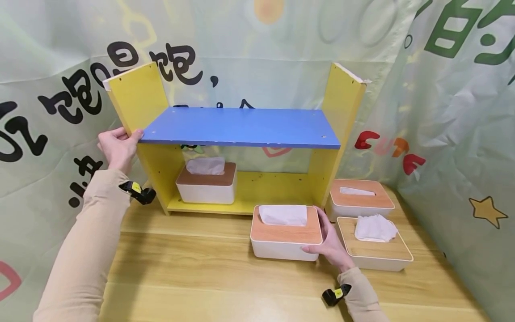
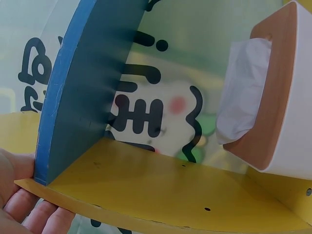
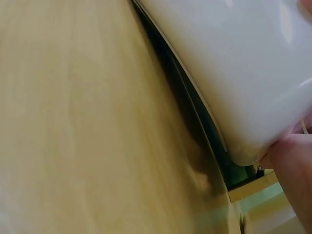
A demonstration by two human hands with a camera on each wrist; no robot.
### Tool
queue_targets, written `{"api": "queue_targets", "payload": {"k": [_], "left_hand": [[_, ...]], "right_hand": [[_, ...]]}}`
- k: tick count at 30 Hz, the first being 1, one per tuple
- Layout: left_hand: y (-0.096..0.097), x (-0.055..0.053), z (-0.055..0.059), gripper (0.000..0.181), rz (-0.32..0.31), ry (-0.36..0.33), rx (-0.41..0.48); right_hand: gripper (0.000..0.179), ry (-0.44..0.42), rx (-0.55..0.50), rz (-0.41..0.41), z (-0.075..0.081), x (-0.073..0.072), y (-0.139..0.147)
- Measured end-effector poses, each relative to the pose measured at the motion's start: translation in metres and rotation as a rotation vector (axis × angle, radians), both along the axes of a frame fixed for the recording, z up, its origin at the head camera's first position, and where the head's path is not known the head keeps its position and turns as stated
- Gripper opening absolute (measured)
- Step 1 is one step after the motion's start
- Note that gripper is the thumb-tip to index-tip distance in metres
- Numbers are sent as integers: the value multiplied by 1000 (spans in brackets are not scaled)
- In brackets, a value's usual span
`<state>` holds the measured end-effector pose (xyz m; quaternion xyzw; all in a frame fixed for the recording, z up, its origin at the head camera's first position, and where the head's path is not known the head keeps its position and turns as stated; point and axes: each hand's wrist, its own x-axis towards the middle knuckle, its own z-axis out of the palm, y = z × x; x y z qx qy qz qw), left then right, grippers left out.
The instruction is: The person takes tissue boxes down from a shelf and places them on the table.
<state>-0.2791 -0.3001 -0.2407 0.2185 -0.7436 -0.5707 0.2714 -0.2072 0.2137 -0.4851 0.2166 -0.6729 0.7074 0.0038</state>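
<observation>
My left hand grips the front edge of the left side panel of a yellow shelf unit, its thumb by the blue shelf board. The left wrist view shows fingers under the yellow panel edge. My right hand holds the right end of a white tissue box with a wooden lid and a tissue sticking out, in front of the unit. In the right wrist view a dark gap shows under the box's white wall. Another tissue box stands inside the lower compartment at left.
Right of the unit, two more tissue boxes stand on the wooden table: a rear box and a nearer box close to my right wrist. A printed cloth hangs behind and on both sides.
</observation>
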Motion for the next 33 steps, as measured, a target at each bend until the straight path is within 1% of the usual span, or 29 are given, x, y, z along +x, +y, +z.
{"api": "queue_targets", "payload": {"k": [3,7,16,26,33], "left_hand": [[0,0,0,52,-3,6,-5],[0,1,0,52,-8,4,-1],[-1,0,-1,53,-1,-5,2],[1,0,0,53,-2,-9,-3],[1,0,0,52,-12,11,19]], "right_hand": [[120,2,1,2,-2,0,1],[120,-4,5,26,-2,0,3],[124,-27,103,54,-3,1,9],[125,-33,127,84,-3,2,10],[129,-68,158,87,-3,4,12]]}}
